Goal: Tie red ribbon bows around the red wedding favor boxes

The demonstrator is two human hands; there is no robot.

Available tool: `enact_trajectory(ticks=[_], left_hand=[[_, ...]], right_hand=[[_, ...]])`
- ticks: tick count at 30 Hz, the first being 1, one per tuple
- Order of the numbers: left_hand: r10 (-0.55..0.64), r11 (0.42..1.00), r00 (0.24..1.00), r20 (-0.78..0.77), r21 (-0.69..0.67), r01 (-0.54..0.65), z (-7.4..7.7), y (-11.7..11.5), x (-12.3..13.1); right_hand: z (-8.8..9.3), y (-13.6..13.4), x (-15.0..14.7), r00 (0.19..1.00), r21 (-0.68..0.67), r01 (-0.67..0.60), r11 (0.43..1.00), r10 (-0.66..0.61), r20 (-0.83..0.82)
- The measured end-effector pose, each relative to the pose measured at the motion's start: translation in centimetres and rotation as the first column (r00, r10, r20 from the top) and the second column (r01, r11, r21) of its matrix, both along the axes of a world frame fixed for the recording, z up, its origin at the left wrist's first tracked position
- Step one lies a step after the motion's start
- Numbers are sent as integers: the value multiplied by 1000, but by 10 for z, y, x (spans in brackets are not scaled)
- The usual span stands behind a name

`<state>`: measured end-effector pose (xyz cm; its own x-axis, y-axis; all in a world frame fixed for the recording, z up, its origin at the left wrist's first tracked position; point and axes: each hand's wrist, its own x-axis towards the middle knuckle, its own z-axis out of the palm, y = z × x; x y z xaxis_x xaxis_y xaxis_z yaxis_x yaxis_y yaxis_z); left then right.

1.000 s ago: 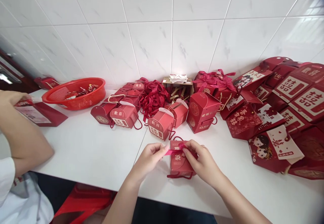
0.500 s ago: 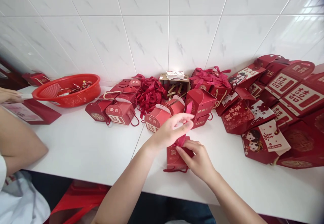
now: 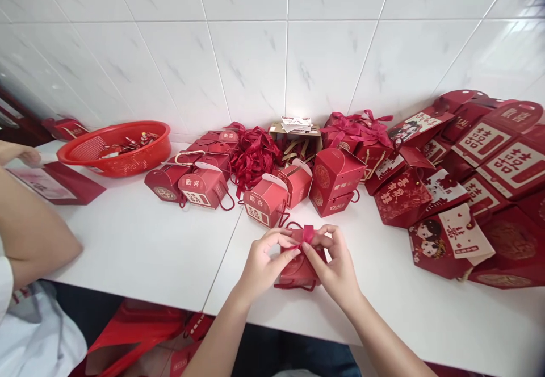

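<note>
A small red gift box (image 3: 299,268) lies on the white table (image 3: 140,246) just in front of me. A dark pink ribbon (image 3: 307,234) crosses its top. My left hand (image 3: 263,262) pinches the ribbon from the left, fingers closed on it. My right hand (image 3: 335,266) pinches the same ribbon from the right, its fingers resting on the box top. Both hands meet over the ribbon knot.
More small red boxes (image 3: 267,201) and a heap of red ribbons (image 3: 254,153) line the tiled wall. Larger red gift bags (image 3: 477,189) pile at the right. A red basket (image 3: 117,149) stands at the left, beside another person's arm (image 3: 32,232) over a flat red bag (image 3: 51,183).
My left hand, raised with the ribbon end half a second ago, has come back down to the box top. Both hands now pinch the ribbon close together.
</note>
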<state>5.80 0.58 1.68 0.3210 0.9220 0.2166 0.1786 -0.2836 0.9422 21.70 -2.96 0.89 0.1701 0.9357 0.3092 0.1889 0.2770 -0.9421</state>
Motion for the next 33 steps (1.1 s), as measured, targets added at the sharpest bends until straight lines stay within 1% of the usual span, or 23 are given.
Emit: enact_trajectory(ticks=[1, 3, 6, 9, 12, 14, 18, 20, 24, 28, 31, 33], left_hand=[[-2, 1000, 1000, -7, 2, 2, 1, -1, 1], [-1, 1000, 1000, -23, 6, 2, 3, -4, 2], [13, 999, 998, -54, 30, -11, 4, -7, 5], [31, 996, 998, -62, 84, -26, 2, -8, 8], [54, 993, 998, -40, 111, -50, -3, -8, 9], [74, 990, 997, -24, 121, -71, -5, -7, 10], [117, 987, 993, 7, 107, -118, -6, -8, 11], [114, 991, 993, 11, 68, -115, -4, -9, 11], [91, 996, 995, 30, 0, -91, 0, -9, 11], [103, 994, 993, 56, -26, -102, -3, -5, 14], [87, 996, 995, 40, -18, -87, -6, 1, 14], [103, 994, 994, 30, 18, -104, -6, 4, 13]], right_hand=[[-1, 0, 0, 1000, 19, 13, 1000, -13, 11], [-2, 0, 0, 995, 52, 18, 998, -23, 100], [-2, 0, 2, 977, 54, 9, 998, -21, 213], [-1, -1, 5, 968, 53, 14, 998, -27, 250], [-1, -3, 6, 953, 82, -29, 996, 3, 304], [-2, -3, 7, 947, 105, -33, 994, -2, 321], [-7, -4, 5, 954, 140, 75, 987, -112, 278], [-8, -3, 4, 963, 109, 94, 990, -119, 243], [-7, -3, 4, 973, 5, 49, 999, -49, 227], [-9, 0, 6, 962, -66, -30, 997, 46, 270], [-11, 2, 6, 975, -126, -86, 988, 110, 195], [-12, 3, 4, 987, -133, -69, 989, 87, 138]])
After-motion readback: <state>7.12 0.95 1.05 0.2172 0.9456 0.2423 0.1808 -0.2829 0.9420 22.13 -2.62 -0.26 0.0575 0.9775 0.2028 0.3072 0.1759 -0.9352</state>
